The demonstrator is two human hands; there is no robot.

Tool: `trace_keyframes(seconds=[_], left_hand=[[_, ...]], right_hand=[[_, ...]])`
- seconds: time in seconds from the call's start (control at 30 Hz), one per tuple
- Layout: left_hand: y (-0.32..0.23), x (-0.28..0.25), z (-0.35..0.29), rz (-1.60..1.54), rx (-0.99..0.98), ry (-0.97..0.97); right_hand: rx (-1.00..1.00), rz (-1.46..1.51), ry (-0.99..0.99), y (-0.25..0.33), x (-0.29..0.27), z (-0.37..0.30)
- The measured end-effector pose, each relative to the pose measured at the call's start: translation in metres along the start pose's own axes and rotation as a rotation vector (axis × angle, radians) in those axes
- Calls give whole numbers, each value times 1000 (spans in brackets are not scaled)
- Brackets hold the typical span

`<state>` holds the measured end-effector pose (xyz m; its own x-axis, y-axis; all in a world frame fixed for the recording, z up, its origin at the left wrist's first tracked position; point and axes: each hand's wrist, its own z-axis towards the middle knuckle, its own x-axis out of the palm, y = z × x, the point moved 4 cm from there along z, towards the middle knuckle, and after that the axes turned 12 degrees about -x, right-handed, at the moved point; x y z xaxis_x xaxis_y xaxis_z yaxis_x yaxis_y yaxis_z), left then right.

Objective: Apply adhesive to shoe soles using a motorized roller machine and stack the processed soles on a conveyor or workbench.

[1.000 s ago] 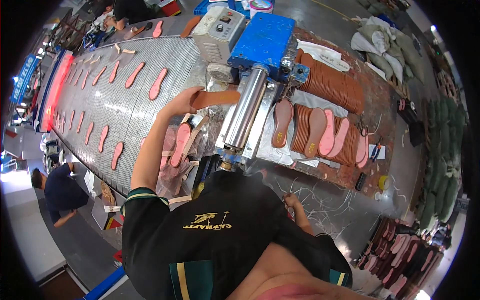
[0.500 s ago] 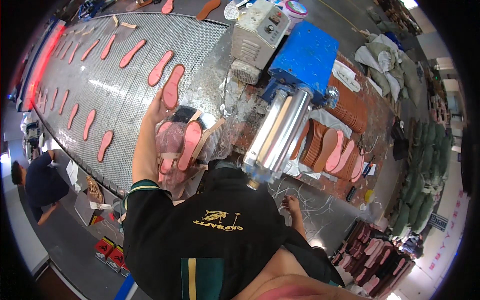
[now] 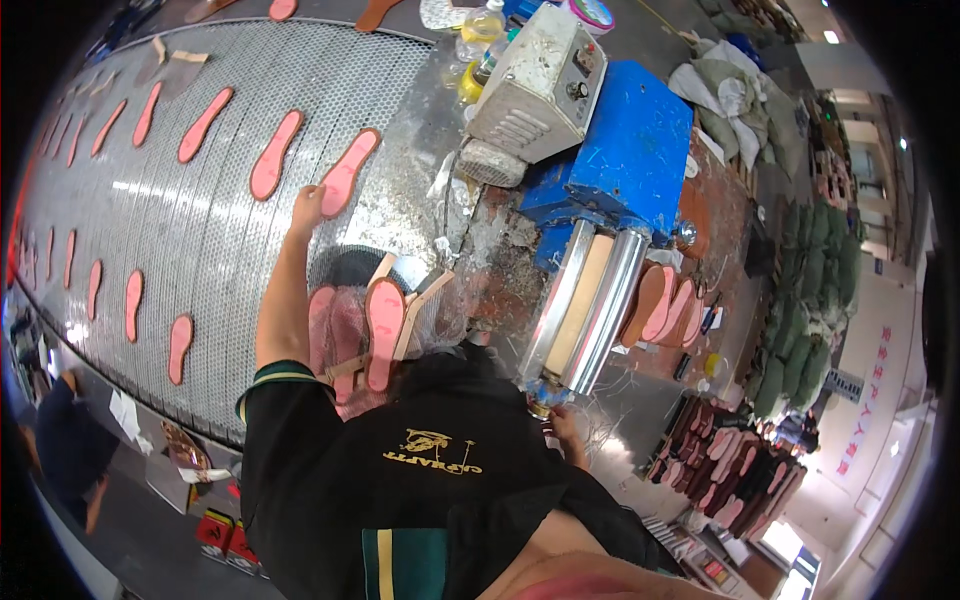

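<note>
My left hand [image 3: 309,207], its fingers closed, grips the near end of a pink insole with a brown rim [image 3: 350,172]. That insole is over the mesh conveyor belt [image 3: 215,240], at its right side. Below my left hand, another pink insole [image 3: 384,325] lies on a netted pile with pale wooden strips [image 3: 418,312]. My right hand [image 3: 566,426] is low beside the near end of the steel rollers [image 3: 612,310]; its fingers are too small and partly hidden to read.
Rows of pink insoles [image 3: 277,155] lie along the belt. A blue roller machine [image 3: 632,150] and a grey control box [image 3: 540,85] stand right of centre. Stacked insoles [image 3: 660,305] are beyond the rollers. Another person [image 3: 62,440] is at the far left. Sacks [image 3: 735,95] lie at the back right.
My left hand has brought its insole lower over the belt, in line with the row. The view has turned, and the belt insoles sit further left. My right hand stays low by the rollers.
</note>
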<state>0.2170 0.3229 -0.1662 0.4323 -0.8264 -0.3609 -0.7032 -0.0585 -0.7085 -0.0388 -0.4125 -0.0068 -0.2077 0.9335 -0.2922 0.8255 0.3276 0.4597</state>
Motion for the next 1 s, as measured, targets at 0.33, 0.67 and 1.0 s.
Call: trace_keyframes(seconds=[0.33, 0.67, 1.0], left_hand=[[-44, 100, 41, 286, 131, 71], [-90, 64, 13, 423, 277, -49], [-82, 45, -122, 406, 442, 53]], right_hand=[[-212, -183, -71, -11, -5, 10], [-555, -225, -211, 65, -90, 29], [-845, -159, -132, 179, -93, 56]])
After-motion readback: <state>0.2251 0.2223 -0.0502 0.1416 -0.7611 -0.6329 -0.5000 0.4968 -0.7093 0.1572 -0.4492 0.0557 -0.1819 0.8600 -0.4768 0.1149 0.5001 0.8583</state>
